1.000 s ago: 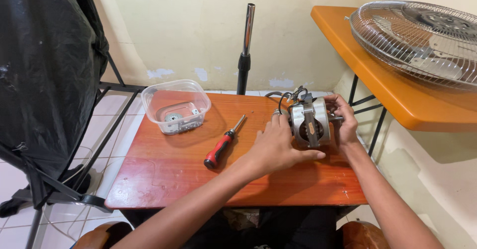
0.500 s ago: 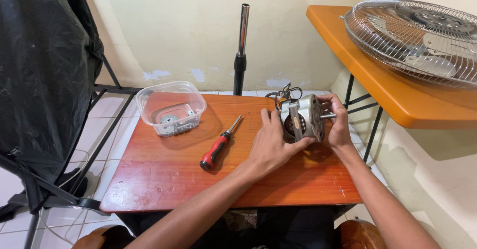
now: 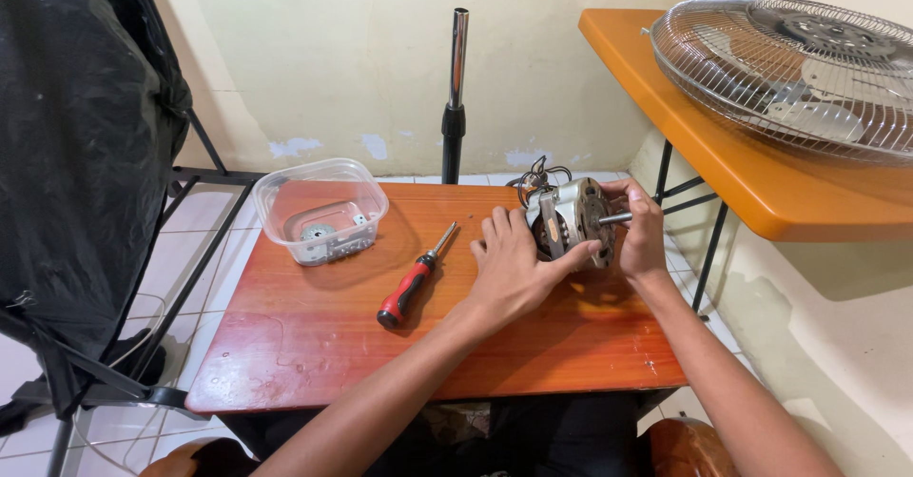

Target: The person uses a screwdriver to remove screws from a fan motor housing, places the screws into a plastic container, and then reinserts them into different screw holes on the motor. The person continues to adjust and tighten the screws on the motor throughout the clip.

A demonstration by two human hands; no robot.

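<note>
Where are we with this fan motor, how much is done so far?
Done: the fan guard lies apart on the orange shelf, and small parts sit in the plastic tub. In hand: left hand and right hand grip the motor on the table. The screwdriver lies unused; the motor casing looks closed.
</note>
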